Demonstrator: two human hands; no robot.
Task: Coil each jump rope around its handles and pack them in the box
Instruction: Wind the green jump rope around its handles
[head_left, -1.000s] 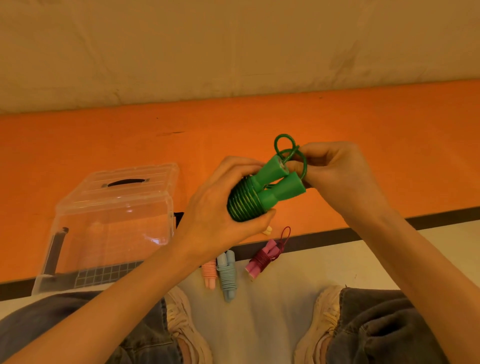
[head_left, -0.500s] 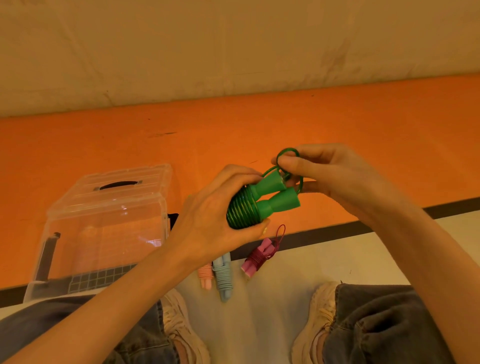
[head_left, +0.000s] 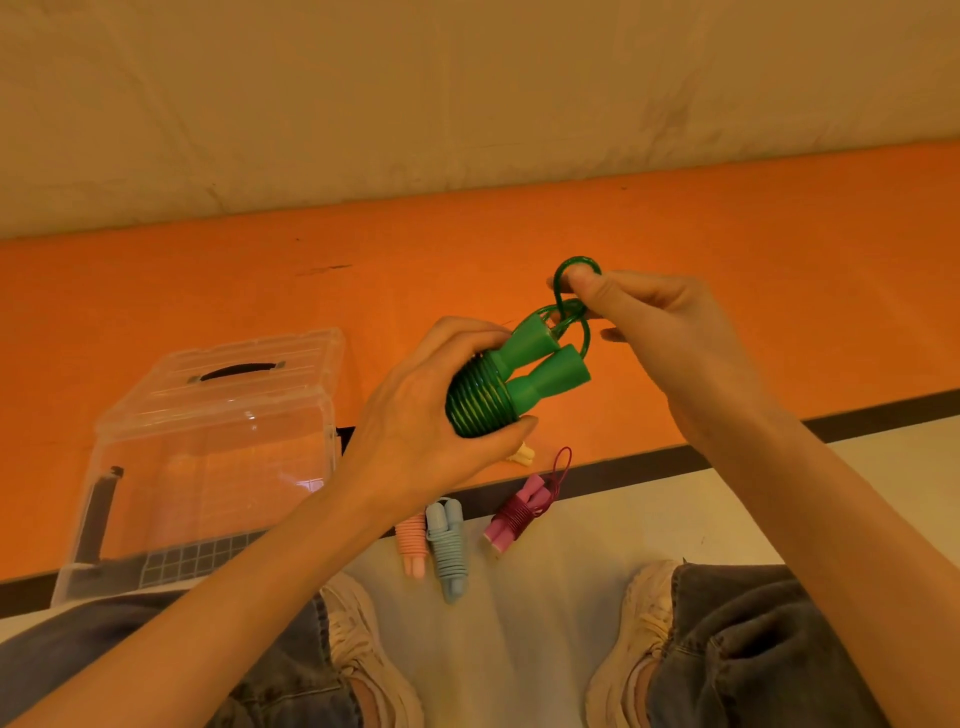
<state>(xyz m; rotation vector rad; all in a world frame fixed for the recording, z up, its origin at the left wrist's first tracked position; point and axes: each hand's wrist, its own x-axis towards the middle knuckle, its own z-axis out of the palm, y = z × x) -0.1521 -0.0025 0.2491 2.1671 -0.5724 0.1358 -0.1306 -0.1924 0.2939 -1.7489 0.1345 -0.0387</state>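
My left hand grips a green jump rope, its cord wound tightly round the two handles held side by side. My right hand pinches the last loop of green cord just above the handle tops. A clear plastic box with a black handle on its lid stands on the floor at the left. Three coiled ropes lie on the floor below my hands: a peach one, a pale blue one and a pink one with a dark red cord.
An orange floor strip runs across the middle, edged by a dark line. A small cream piece lies near the pink rope. My two shoes and jeans-clad legs fill the bottom of the view. A pale wall rises behind.
My right hand has lifted the end loop of green cord up and to the right, away from the handle tops. The left hand keeps its grip on the coil.
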